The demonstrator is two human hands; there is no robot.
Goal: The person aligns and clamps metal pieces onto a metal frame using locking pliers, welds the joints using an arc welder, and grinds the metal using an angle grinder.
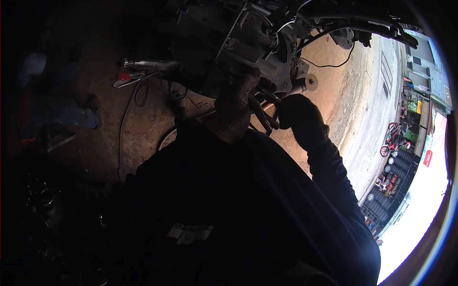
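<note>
My right hand (301, 117), in a dark glove, is closed around a dark bar-like piece (272, 97) whose kind does not show. Left of it, my left hand (235, 106) appears in a dotted work glove against the underside of a dark metal assembly (248, 50), its fingers lost in shadow. Between the hands, dark curved tubes or handles (261, 114) hang downward; I cannot tell which hand they belong to. A pale round disc (311, 82) sits on the end of a cylindrical part just beyond my right hand.
On the brown ground at left lie a metal tool (148, 63) and a red-handled tool (123, 76), with a thin cable (125, 126) nearby. Another person's blue-clad legs (62, 117) are at far left. A paved road (369, 114) runs on the right, beyond it stacked tyres (389, 190) and a red motorcycle (392, 138).
</note>
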